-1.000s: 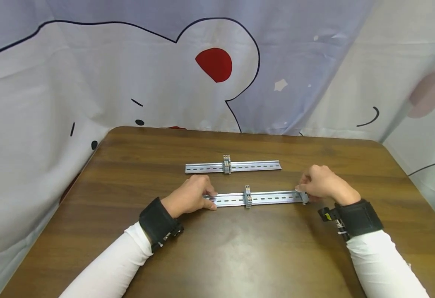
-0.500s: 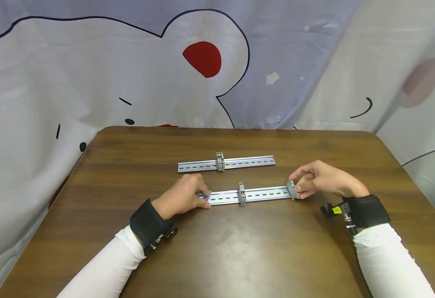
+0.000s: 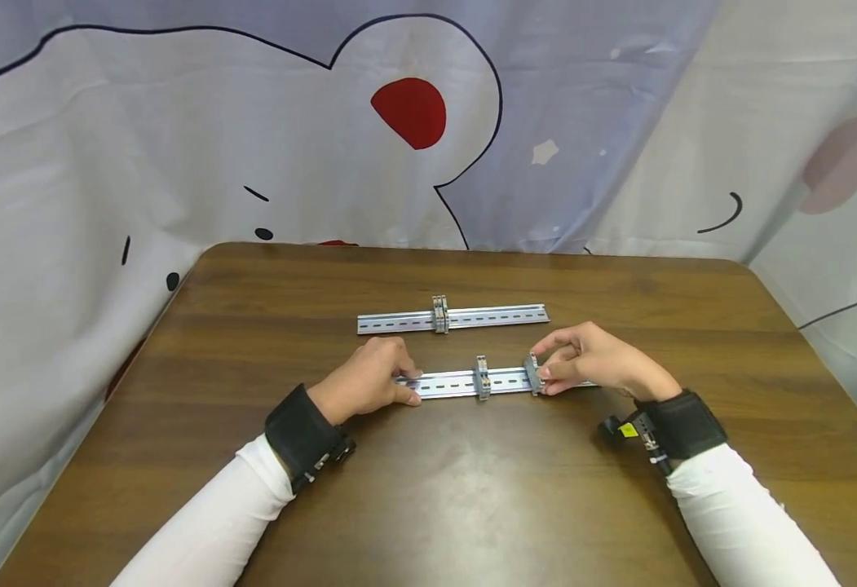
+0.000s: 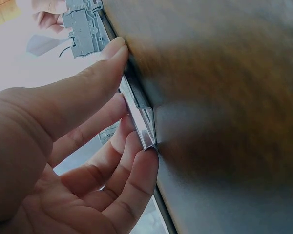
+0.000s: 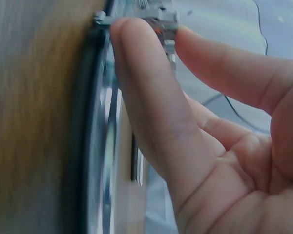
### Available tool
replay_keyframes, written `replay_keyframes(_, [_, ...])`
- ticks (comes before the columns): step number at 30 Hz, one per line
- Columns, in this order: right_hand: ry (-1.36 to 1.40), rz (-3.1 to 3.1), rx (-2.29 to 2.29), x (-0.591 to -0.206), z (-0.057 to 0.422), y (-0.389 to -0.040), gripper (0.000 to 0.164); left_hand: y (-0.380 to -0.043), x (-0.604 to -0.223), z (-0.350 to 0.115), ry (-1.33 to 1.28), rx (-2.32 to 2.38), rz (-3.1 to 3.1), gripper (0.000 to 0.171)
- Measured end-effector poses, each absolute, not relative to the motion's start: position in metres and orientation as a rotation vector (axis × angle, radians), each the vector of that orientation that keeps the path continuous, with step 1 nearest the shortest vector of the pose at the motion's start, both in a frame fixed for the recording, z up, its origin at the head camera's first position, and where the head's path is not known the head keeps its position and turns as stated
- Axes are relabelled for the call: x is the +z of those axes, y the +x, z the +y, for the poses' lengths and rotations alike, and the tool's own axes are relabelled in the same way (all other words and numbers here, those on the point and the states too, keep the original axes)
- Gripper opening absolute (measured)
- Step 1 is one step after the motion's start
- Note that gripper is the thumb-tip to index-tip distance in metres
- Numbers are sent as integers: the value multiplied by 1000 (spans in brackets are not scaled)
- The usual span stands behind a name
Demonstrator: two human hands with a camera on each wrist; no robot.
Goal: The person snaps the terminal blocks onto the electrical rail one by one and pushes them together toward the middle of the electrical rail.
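A slotted metal DIN rail (image 3: 448, 385) lies across the near part of the table. My left hand (image 3: 369, 379) pinches its left end between thumb and fingers; in the left wrist view the rail end (image 4: 142, 126) shows between them. Near the middle of that rail stands a grey terminal block (image 3: 482, 379). Just right of it, my right hand (image 3: 593, 359) holds another grey terminal block (image 3: 533, 377) upright on the rail. In the right wrist view, fingers partly hide this block (image 5: 165, 19).
Behind lies a second DIN rail (image 3: 501, 316) with a small cluster of terminal blocks (image 3: 439, 315) near its middle. The brown wooden table (image 3: 428, 489) ends at a printed curtain (image 3: 267, 139) at the back.
My right hand has shifted left along the near rail with its terminal block, from the right end to near the middle block. The left hand keeps holding the left end.
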State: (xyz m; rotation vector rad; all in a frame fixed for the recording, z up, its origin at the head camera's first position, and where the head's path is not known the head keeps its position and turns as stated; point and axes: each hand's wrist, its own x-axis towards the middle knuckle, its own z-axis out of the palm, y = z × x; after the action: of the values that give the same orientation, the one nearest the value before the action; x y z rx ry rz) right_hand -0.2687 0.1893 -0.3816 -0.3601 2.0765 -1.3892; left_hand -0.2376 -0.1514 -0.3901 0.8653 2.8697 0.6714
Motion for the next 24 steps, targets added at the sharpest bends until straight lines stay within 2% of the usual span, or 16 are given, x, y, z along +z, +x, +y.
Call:
replay_keyframes(12, [-367,2043,-1488,-388,148,-261,38,-238,-390,-151,843,654,2868,32])
replay_keyframes(24, [-384,2091,-1497,-389,128,-252,37,-237,-389,-150,842,623,2873,33])
